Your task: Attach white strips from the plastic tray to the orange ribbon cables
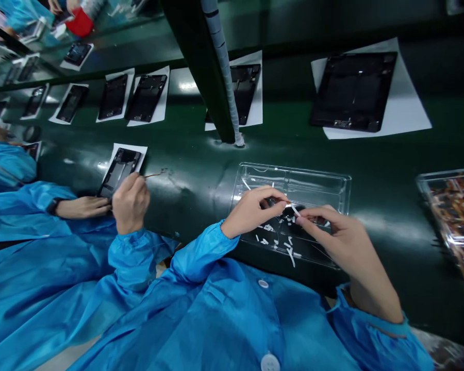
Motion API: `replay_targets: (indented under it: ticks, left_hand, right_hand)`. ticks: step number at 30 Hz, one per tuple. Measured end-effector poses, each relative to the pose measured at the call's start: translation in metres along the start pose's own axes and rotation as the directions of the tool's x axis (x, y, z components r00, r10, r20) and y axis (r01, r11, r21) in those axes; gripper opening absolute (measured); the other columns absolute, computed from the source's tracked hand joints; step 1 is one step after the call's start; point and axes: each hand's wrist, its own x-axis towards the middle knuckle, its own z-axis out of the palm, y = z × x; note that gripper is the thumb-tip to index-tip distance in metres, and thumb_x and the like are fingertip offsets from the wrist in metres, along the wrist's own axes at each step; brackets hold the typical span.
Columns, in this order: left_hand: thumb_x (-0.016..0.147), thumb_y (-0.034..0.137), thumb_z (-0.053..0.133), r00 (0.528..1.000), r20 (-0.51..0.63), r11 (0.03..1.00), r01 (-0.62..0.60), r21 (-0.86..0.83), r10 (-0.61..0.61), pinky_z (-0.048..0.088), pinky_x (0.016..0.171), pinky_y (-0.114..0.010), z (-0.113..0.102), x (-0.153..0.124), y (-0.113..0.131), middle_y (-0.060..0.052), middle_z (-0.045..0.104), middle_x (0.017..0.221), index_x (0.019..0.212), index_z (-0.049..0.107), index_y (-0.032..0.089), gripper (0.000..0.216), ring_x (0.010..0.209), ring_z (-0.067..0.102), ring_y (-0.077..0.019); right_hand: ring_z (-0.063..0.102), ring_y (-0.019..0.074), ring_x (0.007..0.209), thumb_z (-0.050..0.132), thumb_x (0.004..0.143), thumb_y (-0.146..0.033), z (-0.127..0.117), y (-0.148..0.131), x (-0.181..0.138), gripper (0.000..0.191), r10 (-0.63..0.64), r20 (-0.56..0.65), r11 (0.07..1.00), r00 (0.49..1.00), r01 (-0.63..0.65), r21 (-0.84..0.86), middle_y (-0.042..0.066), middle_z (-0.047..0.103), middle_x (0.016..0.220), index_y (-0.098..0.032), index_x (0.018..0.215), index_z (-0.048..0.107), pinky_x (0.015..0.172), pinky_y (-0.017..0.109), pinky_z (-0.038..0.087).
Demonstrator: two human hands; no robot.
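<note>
- White strip (pixel 295 210) is held, in the head view, over the clear tray (pixel 319 189), the grips of left hand (pixel 251 210) and right hand (pixel 338 234) clamped on its ends.
- Light, even tension is advised.
- Room is bounded by the filled tray (pixel 425 180) at three o'clock, the post (pixel 197 62) at eleven, a co-worker's hand (pixel 131 202) at nine.

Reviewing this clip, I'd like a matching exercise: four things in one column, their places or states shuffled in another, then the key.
1. White strip
2. Clear plastic tray
3. Black wristband
4. Rightmost black housing

A. Around a co-worker's wrist
B. Lying partly on white paper
C. Between left hand and right hand
D. Holding white scraps

Pairs: 1-C, 2-D, 3-A, 4-B
</note>
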Motion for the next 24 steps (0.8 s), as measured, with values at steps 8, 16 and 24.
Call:
replay_targets:
  ticks: [8,16,24]
  left_hand:
    - [0.095,0.025,0.065,0.997,-0.068,0.993,-0.03,-0.111,0.022,0.054,0.075,-0.026,-0.018,0.0,-0.001,-0.007,0.074,0.112,0.108,0.077,0.022,0.018,0.101,0.068,-0.0161]
    - [0.095,0.032,0.068,0.935,-0.189,0.894,-0.207,0.397,0.301,0.056,0.088,-0.033,0.013,-0.009,0.019,-0.006,0.075,0.1,0.103,0.077,0.019,0.018,0.094,0.069,-0.0169]
    - [0.095,0.023,0.066,0.98,-0.05,0.923,-0.162,0.349,0.191,0.058,0.086,-0.031,0.014,-0.014,0.021,-0.002,0.079,0.101,0.101,0.077,0.021,0.012,0.095,0.073,-0.0175]
  right_hand:
    - [0.071,0.0241,0.09,0.073,0.085,-0.056,-0.011,0.009,-0.001,0.032,0.058,-0.013,0.998,0.998,-0.058,0.015,0.005,0.076,0.101,-0.028,0.096,0.081,0.071,0.034,0.056]
    - [0.069,0.0229,0.093,0.071,0.09,-0.046,-0.009,0.005,-0.001,0.022,-0.056,-0.063,0.996,0.996,0.06,0.059,0.003,0.076,0.101,-0.03,0.102,0.079,0.08,0.036,0.055]
    - [0.066,0.0217,0.093,0.063,0.097,-0.035,-0.003,-0.017,-0.004,0.016,-0.18,-0.03,0.983,0.983,0.179,-0.041,0.003,0.075,0.097,-0.028,0.102,0.076,0.084,0.038,0.051]
